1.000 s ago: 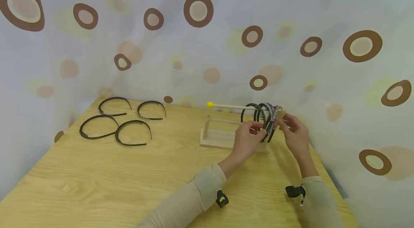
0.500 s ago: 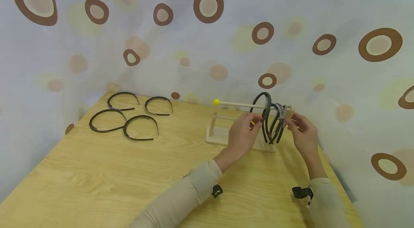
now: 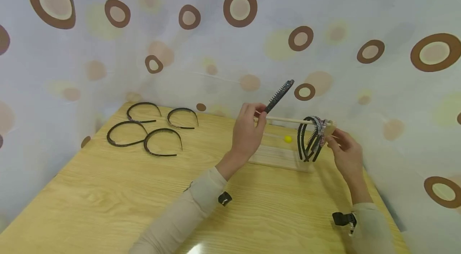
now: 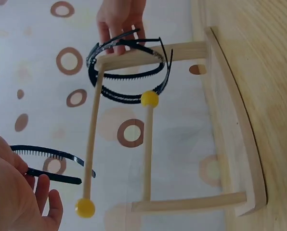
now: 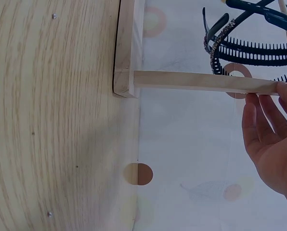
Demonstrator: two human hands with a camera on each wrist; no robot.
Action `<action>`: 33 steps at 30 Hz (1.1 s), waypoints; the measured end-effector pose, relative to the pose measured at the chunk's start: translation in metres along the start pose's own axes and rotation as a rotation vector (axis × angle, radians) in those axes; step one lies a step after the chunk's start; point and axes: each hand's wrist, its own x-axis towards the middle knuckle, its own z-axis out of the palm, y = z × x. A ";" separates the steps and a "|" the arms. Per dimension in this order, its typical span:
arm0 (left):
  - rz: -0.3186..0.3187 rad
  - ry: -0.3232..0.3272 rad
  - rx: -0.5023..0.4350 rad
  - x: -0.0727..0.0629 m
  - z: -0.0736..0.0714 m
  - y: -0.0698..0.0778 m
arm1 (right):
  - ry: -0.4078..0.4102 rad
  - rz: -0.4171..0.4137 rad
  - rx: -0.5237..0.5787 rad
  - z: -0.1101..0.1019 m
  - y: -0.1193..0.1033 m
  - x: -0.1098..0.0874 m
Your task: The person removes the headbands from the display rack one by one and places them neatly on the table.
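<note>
My left hand (image 3: 248, 130) pinches a black toothed headband (image 3: 281, 96), raised and tilted above the upper rod (image 3: 291, 120) of a wooden stand (image 3: 281, 159). In the left wrist view, the held headband (image 4: 54, 177) has its ends beside the rod near the yellow end ball (image 4: 84, 208); one tip passes behind the rod. My right hand (image 3: 347, 152) grips the top of the stand's right upright (image 5: 206, 82). Several headbands (image 3: 310, 146), some glittery, hang bunched on the rod beside that upright. In the head view, the left hand hides the upper rod's end ball.
Several black headbands (image 3: 163, 142) lie on the left of the wooden table (image 3: 126, 190). A lower rod with a yellow ball (image 3: 287, 139) runs beneath the upper one. A patterned wall covering (image 3: 216, 46) stands behind the table and on its right.
My left hand has drawn one headband leftward along the upper rod, away from the bunch, and lifted it. My right hand has kept its hold on the upright. The head view has shifted slightly.
</note>
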 end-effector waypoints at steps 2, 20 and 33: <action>-0.011 0.060 -0.046 0.006 -0.013 -0.003 | -0.002 -0.003 -0.011 0.001 0.000 0.000; -0.495 0.258 -0.080 0.015 -0.099 -0.100 | 0.049 0.069 0.018 0.001 0.008 -0.002; -1.013 0.160 -0.528 -0.015 -0.067 -0.136 | 0.037 0.043 0.037 0.006 0.005 0.000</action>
